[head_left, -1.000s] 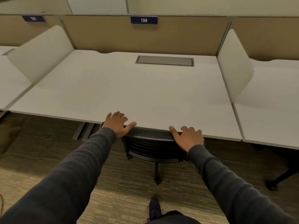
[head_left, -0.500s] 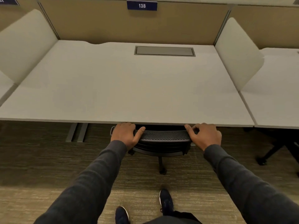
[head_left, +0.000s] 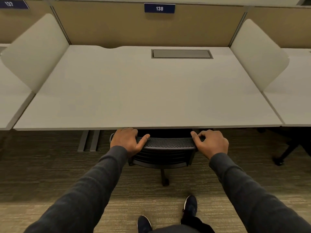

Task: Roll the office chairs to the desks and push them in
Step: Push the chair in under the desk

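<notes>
1. The chair (head_left: 165, 148) is sitting tucked under the front edge of the desk (head_left: 134, 91), backrest just outside.
2. The left hand (head_left: 127, 140) is resting on the backrest's left end, the right hand (head_left: 211, 143) on its right end.
3. A hatch (head_left: 181, 53) is lying in the desk's far right part, below sign 138 (head_left: 159, 8).
4. Two shoes (head_left: 190, 206) are standing behind the chair.

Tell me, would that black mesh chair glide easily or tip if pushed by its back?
The chair probably rolls readily: a caster shows under it on low carpet. Pushing high on the backrest could tilt it slightly, though both hands spread wide likely steady it.
</notes>
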A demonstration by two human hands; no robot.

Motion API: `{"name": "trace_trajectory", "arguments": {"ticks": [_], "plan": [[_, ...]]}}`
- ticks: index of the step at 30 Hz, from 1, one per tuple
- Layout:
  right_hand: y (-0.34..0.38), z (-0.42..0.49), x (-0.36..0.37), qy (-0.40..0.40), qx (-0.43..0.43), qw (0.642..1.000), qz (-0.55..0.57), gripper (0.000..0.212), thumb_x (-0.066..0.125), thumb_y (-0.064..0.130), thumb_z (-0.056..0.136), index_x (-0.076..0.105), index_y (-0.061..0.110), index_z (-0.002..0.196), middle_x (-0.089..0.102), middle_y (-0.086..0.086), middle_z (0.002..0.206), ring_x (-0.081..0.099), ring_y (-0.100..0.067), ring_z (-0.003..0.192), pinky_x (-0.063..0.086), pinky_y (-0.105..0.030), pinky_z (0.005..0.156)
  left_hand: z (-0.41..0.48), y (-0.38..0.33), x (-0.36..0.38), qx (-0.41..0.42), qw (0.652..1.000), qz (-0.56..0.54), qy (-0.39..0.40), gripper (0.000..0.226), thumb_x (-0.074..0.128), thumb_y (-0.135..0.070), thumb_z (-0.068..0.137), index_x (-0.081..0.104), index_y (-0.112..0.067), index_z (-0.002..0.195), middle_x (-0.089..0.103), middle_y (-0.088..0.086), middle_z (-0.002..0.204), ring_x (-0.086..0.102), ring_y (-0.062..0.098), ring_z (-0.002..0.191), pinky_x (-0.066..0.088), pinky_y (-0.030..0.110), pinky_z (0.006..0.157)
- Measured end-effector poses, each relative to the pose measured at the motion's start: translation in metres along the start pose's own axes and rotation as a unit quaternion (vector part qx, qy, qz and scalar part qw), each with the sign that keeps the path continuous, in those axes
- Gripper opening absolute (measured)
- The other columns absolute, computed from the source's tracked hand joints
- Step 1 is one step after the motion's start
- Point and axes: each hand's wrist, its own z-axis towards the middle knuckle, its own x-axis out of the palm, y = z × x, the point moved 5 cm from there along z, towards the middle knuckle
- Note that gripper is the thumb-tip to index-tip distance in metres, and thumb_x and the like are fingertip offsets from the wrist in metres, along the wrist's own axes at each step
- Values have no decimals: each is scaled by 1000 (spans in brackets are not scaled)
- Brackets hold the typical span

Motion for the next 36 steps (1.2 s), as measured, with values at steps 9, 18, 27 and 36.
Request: {"name": "trace_trajectory", "arguments": {"ticks": [9,18,27,36], "plan": [[36,24,10,-3,-1,1000,20,73,23,87,77,73,33,83,66,10,84,62,-18,85,48,-33,69,12,37,-1,-22,999,27,6,69,10,-81,85,44,-24,64,43,-8,62,43,18,63,31,37,71],[52,41,26,4,-14,1000,7,57,39,80,82,73,35,83,69,9,87,63,-21,92,52,-32,69,22,57,5,-34,998,41,16,66,16,-78,88,48,-23,69,45,-7,65,44,19,65,32,37,70],[55,38,29,30,-33,999,-7,62,37,83,83,72,35,101,68,7,104,58,-22,108,49,-35,83,18,60,6,-43,998,44,30,62,19,-73,91,53,-23,79,49,-5,72,49,19,71,41,37,74],[34,-17,25,56,-115,990,58,84,34,81,88,30,31,156,20,0,166,6,-22,154,19,-52,122,1,-19,14,-17,999,31,-6,74,11,-72,90,56,-21,119,60,4,115,53,25,108,36,46,97]]}}
